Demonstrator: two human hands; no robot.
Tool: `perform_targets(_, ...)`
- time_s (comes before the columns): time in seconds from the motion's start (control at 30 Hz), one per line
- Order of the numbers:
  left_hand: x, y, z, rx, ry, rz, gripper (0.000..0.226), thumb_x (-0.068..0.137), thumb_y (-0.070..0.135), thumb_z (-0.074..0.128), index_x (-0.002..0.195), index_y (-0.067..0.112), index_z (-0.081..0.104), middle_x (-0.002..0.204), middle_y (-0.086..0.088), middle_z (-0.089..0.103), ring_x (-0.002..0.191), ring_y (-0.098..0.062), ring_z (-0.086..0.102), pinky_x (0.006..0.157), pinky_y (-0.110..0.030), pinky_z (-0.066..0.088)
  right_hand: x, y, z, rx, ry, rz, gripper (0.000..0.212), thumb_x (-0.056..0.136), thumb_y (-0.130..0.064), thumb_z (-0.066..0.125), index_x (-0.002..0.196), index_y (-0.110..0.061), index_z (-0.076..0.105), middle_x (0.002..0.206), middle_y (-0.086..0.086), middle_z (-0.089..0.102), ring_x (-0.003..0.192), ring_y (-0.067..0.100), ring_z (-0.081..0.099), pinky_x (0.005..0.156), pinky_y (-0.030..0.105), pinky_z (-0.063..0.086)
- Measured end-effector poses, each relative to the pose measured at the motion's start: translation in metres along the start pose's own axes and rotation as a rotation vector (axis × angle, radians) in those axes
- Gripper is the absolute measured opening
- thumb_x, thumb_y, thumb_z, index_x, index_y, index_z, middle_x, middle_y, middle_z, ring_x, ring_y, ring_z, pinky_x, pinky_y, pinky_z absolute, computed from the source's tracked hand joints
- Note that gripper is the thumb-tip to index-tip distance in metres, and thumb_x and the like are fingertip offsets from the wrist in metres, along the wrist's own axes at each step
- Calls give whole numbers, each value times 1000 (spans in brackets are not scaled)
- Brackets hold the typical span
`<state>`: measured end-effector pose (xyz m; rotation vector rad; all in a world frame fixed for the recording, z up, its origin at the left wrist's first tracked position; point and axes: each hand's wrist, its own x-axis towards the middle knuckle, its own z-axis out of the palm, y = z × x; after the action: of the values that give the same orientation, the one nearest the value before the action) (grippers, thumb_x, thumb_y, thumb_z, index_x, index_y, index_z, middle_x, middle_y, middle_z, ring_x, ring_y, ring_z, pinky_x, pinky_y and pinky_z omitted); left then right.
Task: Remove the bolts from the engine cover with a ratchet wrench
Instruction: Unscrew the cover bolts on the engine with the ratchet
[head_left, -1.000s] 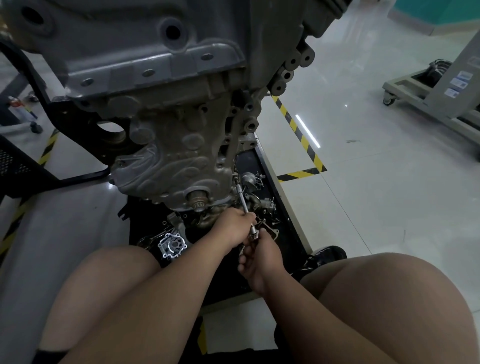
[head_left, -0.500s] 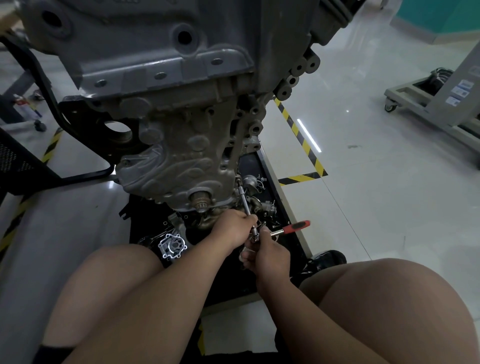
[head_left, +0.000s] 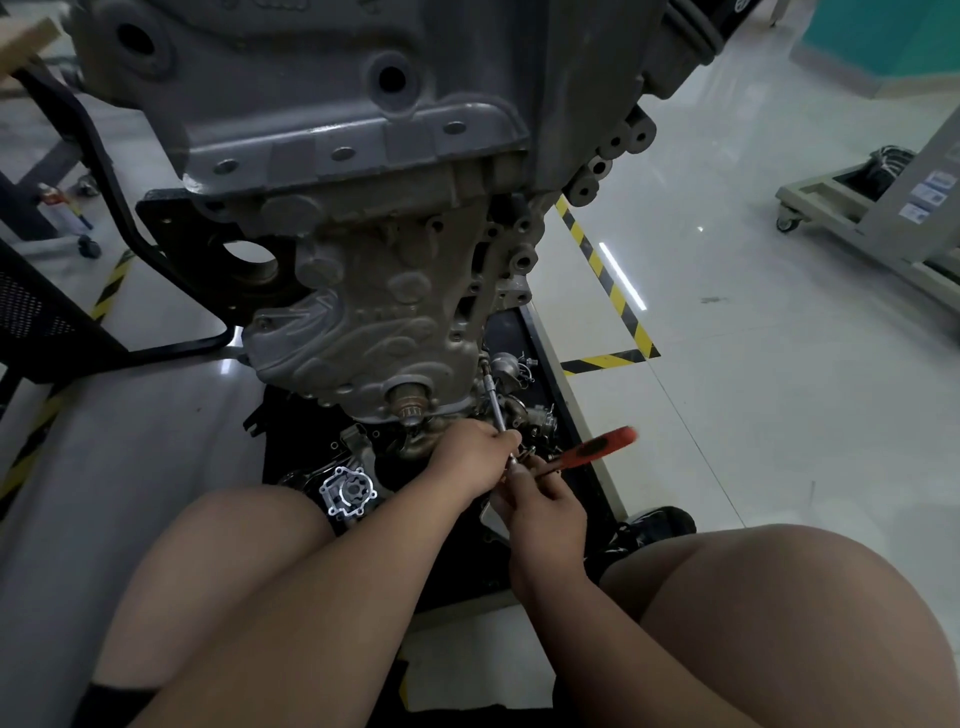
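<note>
Works low, at the bottom right edge of the engine cover (head_left: 374, 332), bolted to the block above a black tray (head_left: 511, 332). Reaches the bolt (head_left: 484, 358) there through a long extension bar (head_left: 493, 397) on the ratchet wrench (head_left: 592, 449), probably for want of swing room close under the cover and among the tray clutter. Grips the bar's lower end with the left hand (head_left: 475, 457), fingers curled round it, apparently to hold the socket square on the bolt. Holds the wrench near its head with the right hand (head_left: 543, 501), fingers bent round it, red handle out to the right and blurred, above the tray parts for a free swing. Cannot tell whether socket fully seated, nor how far out the bolt. Notes a loose pump housing (head_left: 347, 491) in the tray, left of the hands.
</note>
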<state>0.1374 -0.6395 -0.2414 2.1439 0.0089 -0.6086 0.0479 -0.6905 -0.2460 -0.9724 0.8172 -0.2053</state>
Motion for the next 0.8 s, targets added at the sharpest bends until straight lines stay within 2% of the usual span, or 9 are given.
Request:
perform_targets(0.07,0,0,1,-84,1,-15,32,89,36,63,76,8,71,60,-3,66,52,-14,60,56,-24,47,3,-6,0,93,46,89,19,100,-18,54,93,-4,65,69,4,74,64,13,72,56,22,55)
perform_targets(0.13,-1,2,2,-139,-16,-33,29,89,35,63,71,13,67,46,6,61,37,-4,55,39,-14,38,7,-11,0,159,86,187,31,102,-26,48,89,-1,63,62,6,71,53,12,68,47,22,52)
perform_targets(0.17,-2,3,3,-146,-24,-41,29,90,34,62,71,14,67,44,8,60,34,-3,53,36,-12,34,8,-13,0,163,85,225,34,103,-28,46,88,-2,63,59,6,70,48,11,65,44,21,51)
perform_targets(0.37,0,0,2,-86,-15,-27,30,91,34,59,68,18,68,71,-7,71,57,-16,59,63,-29,47,14,-10,3,138,-4,405,36,105,-28,35,84,-9,57,50,1,56,38,9,46,39,18,38)
perform_targets(0.47,1,-4,0,-55,22,-6,30,90,36,61,66,19,69,68,-3,69,61,-14,59,64,-27,46,15,-9,4,99,-38,485,34,104,-31,33,84,-13,55,49,-1,51,38,9,40,37,18,31)
perform_targets(0.63,0,-4,-1,-38,38,-17,32,88,37,64,72,11,71,62,-7,65,57,-17,57,63,-28,46,14,-8,4,129,-51,469,32,105,-32,35,89,-12,56,50,0,53,41,8,41,38,18,33)
perform_targets(0.8,-1,-2,0,11,60,-3,37,88,38,64,72,5,70,49,0,54,48,-13,49,53,-25,36,11,-3,1,83,-23,294,29,104,-27,43,88,-6,58,53,4,60,41,11,50,42,23,41)
